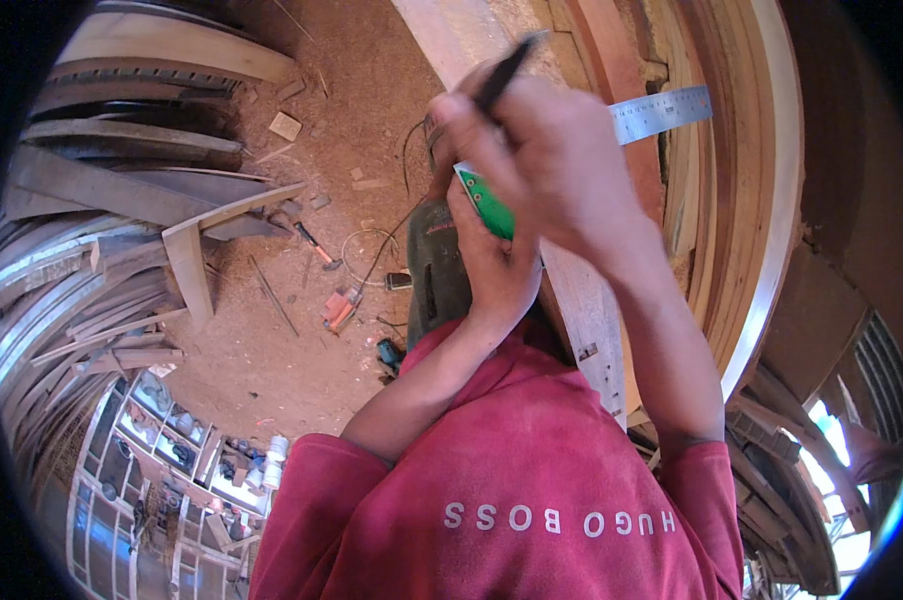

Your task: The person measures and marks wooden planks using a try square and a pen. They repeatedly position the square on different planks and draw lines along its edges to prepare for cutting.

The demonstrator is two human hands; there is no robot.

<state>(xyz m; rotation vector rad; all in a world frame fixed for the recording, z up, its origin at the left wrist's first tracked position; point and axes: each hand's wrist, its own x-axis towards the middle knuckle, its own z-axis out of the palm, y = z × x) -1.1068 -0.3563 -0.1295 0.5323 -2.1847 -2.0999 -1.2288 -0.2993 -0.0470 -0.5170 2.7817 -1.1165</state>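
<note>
My left hand (494,272) is closed around the green handle (485,203) of a try square. The square's metal ruler blade (663,113) comes out on the far side of my right hand and lies across wooden boards. Between the fingers of my right hand (571,160) is a dark pen (509,75), its end pointing up and right. That hand passes over the left one and hides the middle of the square. Under both hands runs a pale wooden board (583,315) with small notches near its lower end.
Stacked planks (716,200) curve along the right. A hammer (316,246), an orange tool (340,308) and loose cords lie on the sawdust-covered floor (261,350). Piled timber (81,260) fills the left side; a shelf with containers (186,440) stands at lower left.
</note>
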